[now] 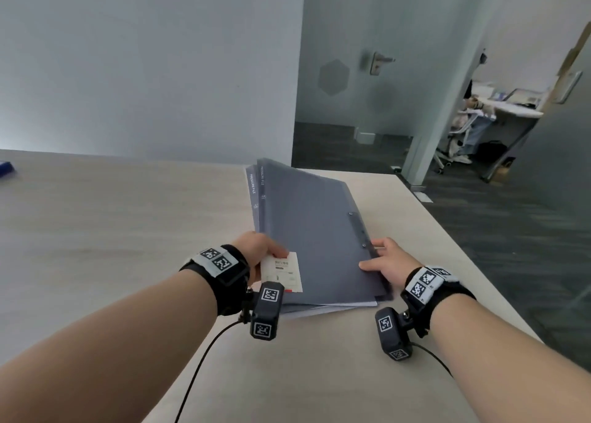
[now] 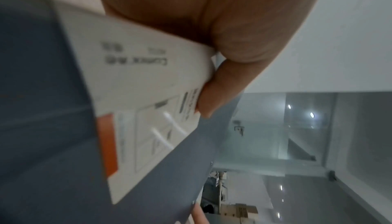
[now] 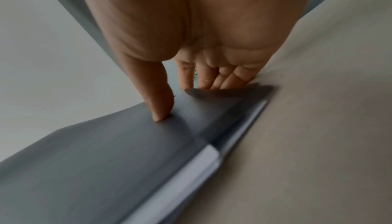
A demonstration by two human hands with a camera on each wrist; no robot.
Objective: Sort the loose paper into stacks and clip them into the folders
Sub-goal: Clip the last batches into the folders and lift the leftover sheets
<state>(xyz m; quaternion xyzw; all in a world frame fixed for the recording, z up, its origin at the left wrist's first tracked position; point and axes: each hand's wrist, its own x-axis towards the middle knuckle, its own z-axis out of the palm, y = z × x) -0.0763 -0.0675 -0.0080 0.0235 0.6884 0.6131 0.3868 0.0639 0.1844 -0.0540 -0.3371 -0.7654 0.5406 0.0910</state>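
Two grey folders (image 1: 307, 230) stacked on the pale wood tabletop (image 1: 112, 218), slightly fanned, spines to the left. "PRESSURE FILE" printed in white along each spine, readable in the head view. White paper (image 1: 332, 306) showing at the near edge of the stack, and again as a pale block of sheet edges (image 3: 197, 169) in the right wrist view. A dark clip strip (image 1: 359, 230) with small rivets running along the right edge of the top cover.

One white card (image 1: 282, 275) lying on the top folder at its near left corner, pinched by the left hand (image 1: 259, 253): thumb on top, fingers curled underneath. Printed lines and a red-orange band along one end of the card (image 2: 135, 103); writing too blurred to read, apart from what looks like dark Chinese characters and boxed diagrams.

Right hand (image 1: 385, 259) at the near right edge of the stack, gripping the top cover: thumb (image 3: 161, 100) pressed down on the cover (image 3: 95, 152), the other fingers tucked under its edge, that corner lifted and bowed upward.

Two wrist cameras with black-and-white square markers, one strapped on each forearm, cables trailing toward the body.

One blue object (image 1: 5, 168) at the far left edge of the tabletop, cut off by the frame. Beyond the tabletop, a frosted glass door (image 1: 367, 70) with a metal handle.
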